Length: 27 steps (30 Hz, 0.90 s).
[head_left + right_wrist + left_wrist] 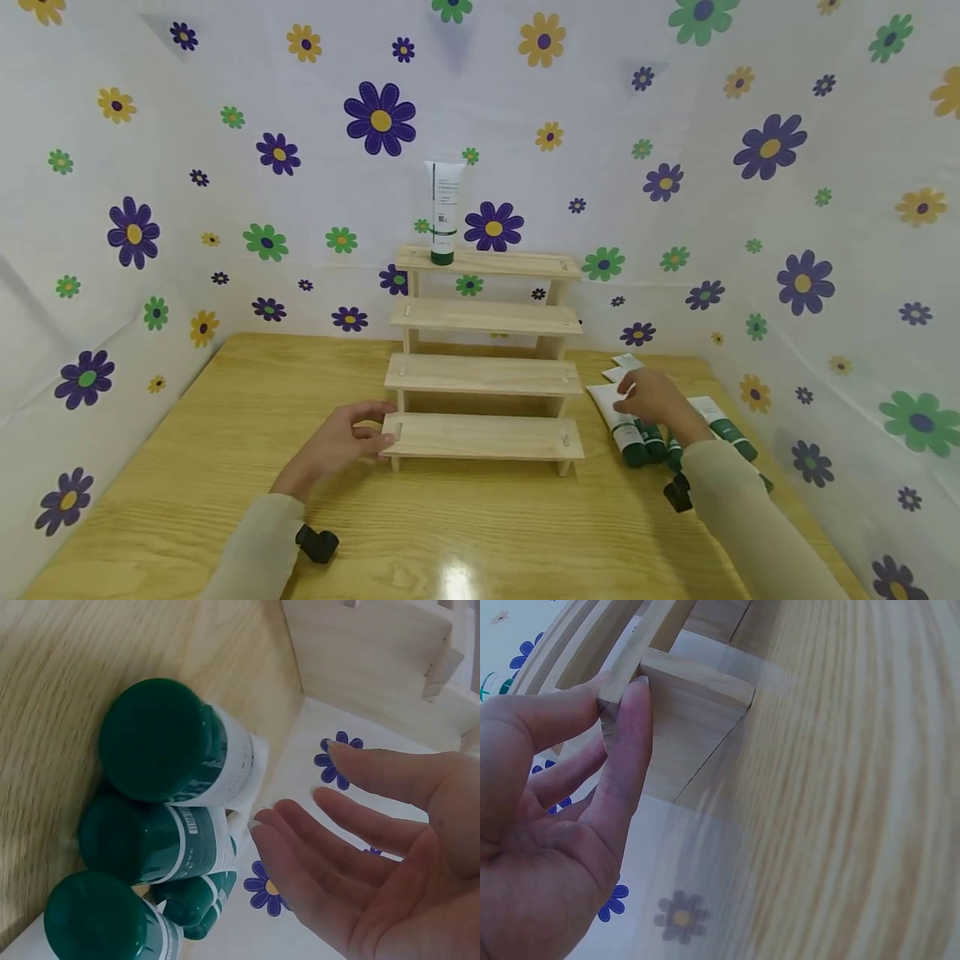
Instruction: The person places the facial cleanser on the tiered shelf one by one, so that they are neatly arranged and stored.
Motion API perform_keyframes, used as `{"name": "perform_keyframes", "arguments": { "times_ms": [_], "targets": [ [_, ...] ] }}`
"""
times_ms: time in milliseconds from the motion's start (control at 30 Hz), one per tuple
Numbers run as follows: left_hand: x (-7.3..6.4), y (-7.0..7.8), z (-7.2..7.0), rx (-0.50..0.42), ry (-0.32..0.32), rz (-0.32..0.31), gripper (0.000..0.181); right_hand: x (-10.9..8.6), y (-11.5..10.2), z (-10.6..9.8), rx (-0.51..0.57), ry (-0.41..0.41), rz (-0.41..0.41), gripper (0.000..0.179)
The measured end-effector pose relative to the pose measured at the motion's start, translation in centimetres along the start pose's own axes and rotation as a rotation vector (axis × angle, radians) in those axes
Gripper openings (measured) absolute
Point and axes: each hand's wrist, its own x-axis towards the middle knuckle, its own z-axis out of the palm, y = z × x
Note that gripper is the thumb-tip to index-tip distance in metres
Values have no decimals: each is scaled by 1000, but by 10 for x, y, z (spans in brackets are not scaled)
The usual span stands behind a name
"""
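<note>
A four-step wooden display rack (480, 435) stands in the middle of the table. My left hand (345, 435) pinches the left end of its lowest board (626, 671) between thumb and fingers. One white tube with a green cap (446, 204) stands upright, cap down, on the left part of the top step. To the rack's right, my right hand (660, 402) hovers over a group of lying tubes, thumb and fingers apart, holding nothing. The closest white tube (613, 412) lies just beneath those fingers; its green cap (154, 740) faces the right wrist camera.
More green-capped tubes lie alongside, including one (722, 425) to the right of my right wrist. A flower-print sheet (315, 192) hangs around the back and sides of the wooden table (465, 525). Small black devices (318, 544) sit at both wrists.
</note>
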Motion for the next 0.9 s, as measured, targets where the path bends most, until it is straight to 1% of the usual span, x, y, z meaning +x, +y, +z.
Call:
{"name": "perform_keyframes", "arguments": {
  "times_ms": [133, 267, 400, 600, 800, 900],
  "targets": [
    [1, -2, 1, -2, 1, 1, 57, -1, 4, 3, -40, -21, 42, 29],
    [1, -2, 1, 3, -3, 9, 57, 0, 8, 6, -14, -14, 92, 30],
    [1, -1, 1, 5, 4, 8, 57, 1, 13, 9, -32, -15, 107, 33],
    [-1, -1, 1, 6, -3, 28, 57, 2, 17, 14, -46, -68, 137, 37],
    [-1, -3, 0, 0, -8, 46, 56, 2, 14, 17, -28, -64, 134, 39],
    [-1, -2, 1, 0, -2, 39, 56, 0, 13, 18, -1, -76, 140, 41]
  ]
}}
